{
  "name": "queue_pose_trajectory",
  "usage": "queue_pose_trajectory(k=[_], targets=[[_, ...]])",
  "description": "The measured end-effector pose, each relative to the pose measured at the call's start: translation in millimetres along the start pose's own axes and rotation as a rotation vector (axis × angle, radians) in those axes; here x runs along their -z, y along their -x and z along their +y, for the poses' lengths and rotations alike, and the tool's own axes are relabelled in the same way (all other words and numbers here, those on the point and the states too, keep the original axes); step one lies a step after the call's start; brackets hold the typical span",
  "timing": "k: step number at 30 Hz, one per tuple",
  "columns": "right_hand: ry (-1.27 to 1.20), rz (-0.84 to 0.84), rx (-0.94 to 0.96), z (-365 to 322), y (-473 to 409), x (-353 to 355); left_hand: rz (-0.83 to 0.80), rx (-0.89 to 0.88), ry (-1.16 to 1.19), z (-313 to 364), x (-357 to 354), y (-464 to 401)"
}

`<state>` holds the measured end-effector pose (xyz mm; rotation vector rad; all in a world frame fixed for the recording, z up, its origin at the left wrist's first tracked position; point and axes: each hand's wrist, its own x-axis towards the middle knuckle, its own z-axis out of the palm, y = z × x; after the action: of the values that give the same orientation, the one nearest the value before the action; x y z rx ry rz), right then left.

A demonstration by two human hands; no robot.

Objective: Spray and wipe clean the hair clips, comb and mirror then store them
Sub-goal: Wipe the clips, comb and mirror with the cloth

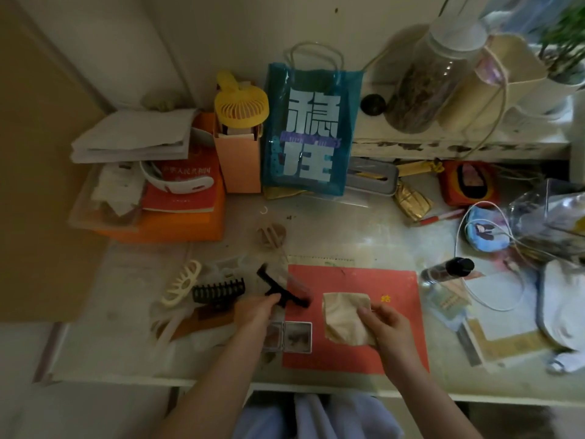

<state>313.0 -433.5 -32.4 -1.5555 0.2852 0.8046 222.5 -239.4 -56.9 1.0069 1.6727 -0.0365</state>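
Observation:
My left hand (253,312) grips a black claw hair clip (275,285) just above the desk. My right hand (384,324) holds a beige wiping cloth (343,316) over a red sheet (364,280). A small square folding mirror (292,337) lies open between my hands. To the left lie a black comb-like clip (218,289), a cream hair clip (182,282), a brown comb (202,321) and a white clip (166,327). A tan clip (271,236) sits farther back. The spray bottle (448,270) with a black cap lies to the right.
A blue printed bag (311,131), a yellow hand fan (242,103) in an orange box and stacked books (180,191) line the back. A raised shelf (459,144) holds a jar. Cables, a pouch and plastic bags crowd the right side.

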Motion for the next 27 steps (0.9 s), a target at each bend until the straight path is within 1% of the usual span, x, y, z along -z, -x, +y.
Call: queue_pose_trajectory(k=[2, 4, 10, 14, 19, 23, 27], targets=[[-0.013, 0.008, 0.014, -4.9, -1.2, 1.2, -0.019, -0.043, -0.031, 2.0, 6.2, 6.0], [-0.03, 0.018, 0.028, -12.2, -2.3, 2.6, -0.065, -0.124, -0.075, 3.5, 14.6, 15.0], [-0.079, -0.011, 0.114, -40.4, 2.1, -0.5, -0.276, -0.294, -0.019, 24.4, 36.5, 47.8], [-0.127, -0.041, 0.181, -59.8, 8.6, -5.3, -0.379, -0.38, -0.009, 42.0, 45.2, 66.4], [-0.186, -0.046, 0.256, -79.7, 21.5, -7.3, -0.408, -0.521, 0.009, 60.6, 53.5, 89.9], [-0.268, -0.05, 0.25, -87.8, 33.5, -8.6, -0.408, -0.634, 0.036, 71.1, 59.6, 109.1], [-0.315, -0.069, 0.27, -93.7, 45.1, -11.0, -0.444, -0.682, 0.081, 76.5, 67.2, 125.1]])
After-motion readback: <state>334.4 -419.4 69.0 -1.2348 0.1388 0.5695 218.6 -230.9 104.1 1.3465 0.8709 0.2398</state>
